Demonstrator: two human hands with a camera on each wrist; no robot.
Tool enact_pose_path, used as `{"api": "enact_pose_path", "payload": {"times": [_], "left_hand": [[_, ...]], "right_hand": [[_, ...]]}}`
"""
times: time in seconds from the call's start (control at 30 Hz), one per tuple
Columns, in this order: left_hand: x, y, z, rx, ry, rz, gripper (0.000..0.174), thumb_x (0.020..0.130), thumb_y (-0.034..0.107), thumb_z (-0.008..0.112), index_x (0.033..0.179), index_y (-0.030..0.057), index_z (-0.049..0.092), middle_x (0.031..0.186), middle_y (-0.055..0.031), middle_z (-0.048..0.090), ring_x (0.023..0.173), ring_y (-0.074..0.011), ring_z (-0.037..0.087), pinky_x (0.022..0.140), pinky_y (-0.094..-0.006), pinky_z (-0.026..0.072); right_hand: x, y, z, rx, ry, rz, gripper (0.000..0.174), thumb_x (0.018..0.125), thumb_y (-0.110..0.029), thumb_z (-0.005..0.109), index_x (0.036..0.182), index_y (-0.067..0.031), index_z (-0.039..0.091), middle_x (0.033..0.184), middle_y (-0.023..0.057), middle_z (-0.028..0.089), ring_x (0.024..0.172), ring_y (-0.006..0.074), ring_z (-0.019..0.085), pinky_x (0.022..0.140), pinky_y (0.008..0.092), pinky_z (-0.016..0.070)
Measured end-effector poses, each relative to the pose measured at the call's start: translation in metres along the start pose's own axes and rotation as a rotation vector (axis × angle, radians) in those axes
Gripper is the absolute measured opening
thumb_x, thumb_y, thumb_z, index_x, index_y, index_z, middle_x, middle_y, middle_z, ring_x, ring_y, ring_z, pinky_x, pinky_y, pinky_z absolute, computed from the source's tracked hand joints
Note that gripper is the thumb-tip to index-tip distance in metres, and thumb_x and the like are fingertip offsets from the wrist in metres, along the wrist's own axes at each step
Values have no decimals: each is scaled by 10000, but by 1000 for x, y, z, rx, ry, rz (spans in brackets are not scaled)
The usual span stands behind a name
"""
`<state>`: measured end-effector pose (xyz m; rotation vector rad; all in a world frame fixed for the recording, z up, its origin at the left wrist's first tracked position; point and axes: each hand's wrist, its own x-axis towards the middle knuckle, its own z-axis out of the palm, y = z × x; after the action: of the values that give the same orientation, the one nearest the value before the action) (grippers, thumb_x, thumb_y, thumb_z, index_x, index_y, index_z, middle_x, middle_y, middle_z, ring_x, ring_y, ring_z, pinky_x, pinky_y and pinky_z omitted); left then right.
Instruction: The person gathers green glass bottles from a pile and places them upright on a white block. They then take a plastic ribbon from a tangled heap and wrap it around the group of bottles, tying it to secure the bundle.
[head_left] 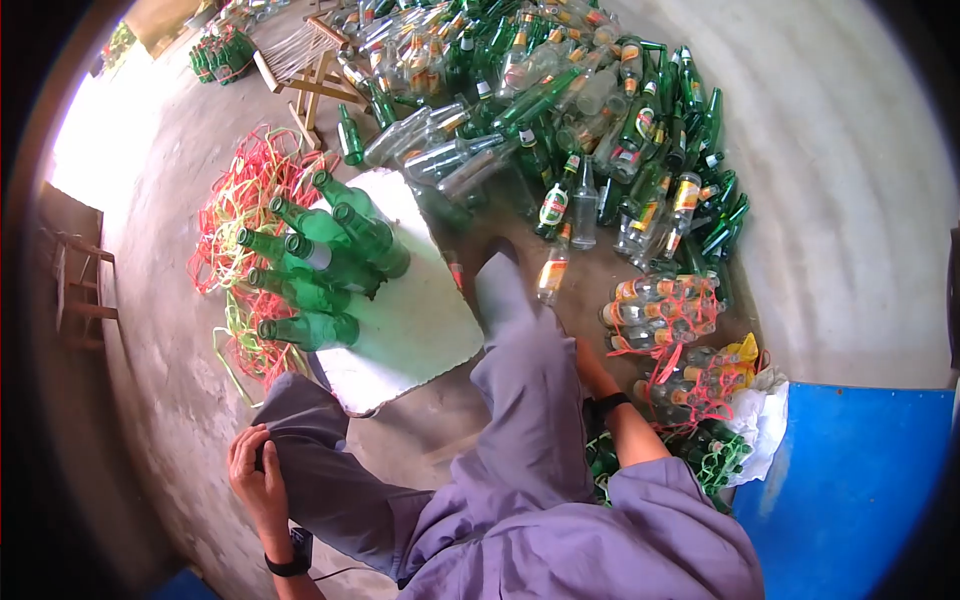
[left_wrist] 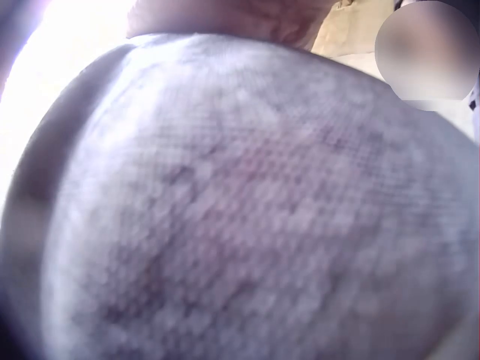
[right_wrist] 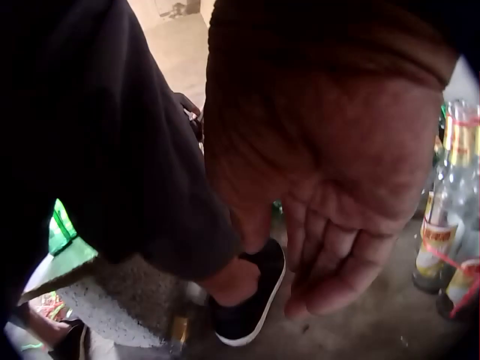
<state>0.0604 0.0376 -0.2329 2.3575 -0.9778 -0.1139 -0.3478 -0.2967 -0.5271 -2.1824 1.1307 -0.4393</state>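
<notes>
Green bottles (head_left: 345, 255) bunched upright on the white surface (head_left: 425, 320), nobody gripping them.
My worry: the left knee (head_left: 300, 405) sits right beside the near end, so one careless shift could jolt it and tip the bottles by the left edge — glass all over the floor (head_left: 155, 320). Left hand (head_left: 258, 462) is draped over that knee, fingers loosely bent, nothing held; right hand (right_wrist: 322, 165) hangs beside the right leg (head_left: 525, 385) — fingers together, relaxed, looks empty.

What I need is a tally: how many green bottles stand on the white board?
7 green bottles on the white board; necks in the head view: three left, two middle, two right. Another could be hidden behind them.
</notes>
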Motion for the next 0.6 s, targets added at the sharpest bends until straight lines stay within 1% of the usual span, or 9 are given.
{"api": "enact_pose_path", "payload": {"times": [0.07,0.17,0.3,0.37,0.4,0.47,0.5,0.57,0.6], "left_hand": [[1,1,0,16,-3,-6,137,849,2,604,971,-20,663,1031,-140,681,1046,-294,609,964,-390,446],[1,1,2,23,-3,-26,133,852,2,599,965,-25,662,1027,-142,680,1043,-296,608,958,-389,448],[4,4,4,20,-3,-57,125,853,8,595,951,-28,662,1023,-145,680,1045,-299,605,953,-391,450],[5,5,4,22,-10,-64,123,852,15,598,948,-27,661,1019,-145,681,1046,-300,603,952,-393,451],[6,5,5,21,-18,-69,121,850,22,602,945,-25,660,1016,-145,682,1047,-302,602,951,-395,451],[8,6,5,29,-21,-73,117,849,27,604,938,-24,659,1012,-145,683,1046,-303,602,953,-398,449],[9,6,5,37,-30,-78,113,847,33,606,930,-23,658,1008,-144,684,1044,-304,602,955,-400,447],[10,8,5,50,-30,-95,106,848,34,604,921,-22,657,1010,-144,685,1046,-303,601,958,-401,444],[11,9,6,63,-31,-112,100,848,34,602,912,-21,656,1011,-143,685,1048,-301,600,962,-403,441]], "right_hand": [[-5,18,18,174,-185,211,234,811,-223,605,766,-9,688,780,266,635,751,485,610,670,519,509],[1,20,13,136,-335,221,247,804,-224,603,757,4,682,777,273,634,764,470,628,693,521,511],[5,97,75,456,-69,123,241,798,-209,613,739,17,674,778,281,629,784,469,632,696,518,514],[32,103,88,-160,-132,496,234,790,-193,628,707,24,661,731,256,644,724,418,663,654,493,525],[47,89,73,-158,-130,492,234,790,-193,628,707,24,661,731,256,644,724,418,663,654,493,525],[78,44,23,270,-235,276,234,799,-172,614,687,29,652,674,222,655,650,346,679,617,466,533],[93,54,27,269,-234,275,234,799,-172,614,687,29,652,674,222,655,650,346,679,617,466,533],[125,72,36,-106,-442,108,271,909,-198,569,864,31,707,725,119,690,608,192,687,515,318,538],[142,62,28,-109,-443,106,271,909,-198,569,864,31,707,725,119,690,608,192,687,515,318,538]]}}
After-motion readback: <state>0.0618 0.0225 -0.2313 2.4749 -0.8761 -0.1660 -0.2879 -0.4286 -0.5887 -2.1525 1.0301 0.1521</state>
